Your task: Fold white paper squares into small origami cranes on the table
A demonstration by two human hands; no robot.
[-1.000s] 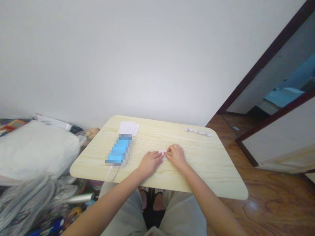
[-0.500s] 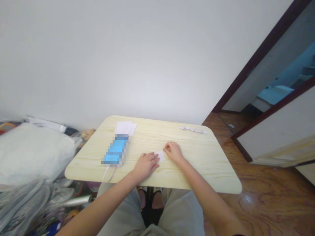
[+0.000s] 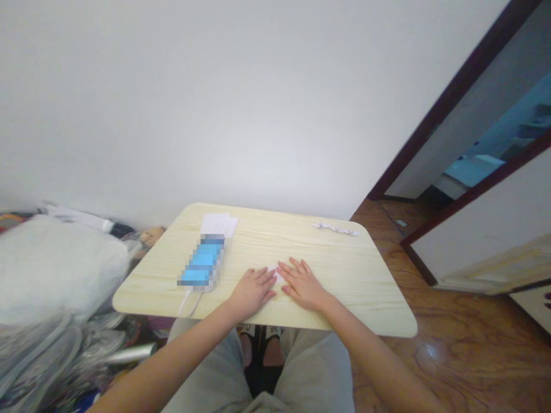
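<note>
My left hand [image 3: 252, 291] and my right hand [image 3: 301, 281] lie flat, side by side, on the light wooden table [image 3: 370, 287], near its front edge. Their fingers are stretched out and pressed down on a small white piece of paper [image 3: 276, 275], of which only a sliver shows between the hands. The rest of the paper is hidden under my right palm and fingers.
A blurred blue object [image 3: 202, 263] with a white cord lies left of my hands, with white paper sheets [image 3: 218, 224] behind it. Small folded white paper pieces [image 3: 337, 229] sit at the far right. Bags and clutter [image 3: 55, 275] crowd the floor at left. A doorway [image 3: 486, 160] opens at right.
My right hand has gone from pinching the paper's edge to lying flat over it with fingers spread. My left hand stays pressed on the paper's left side.
</note>
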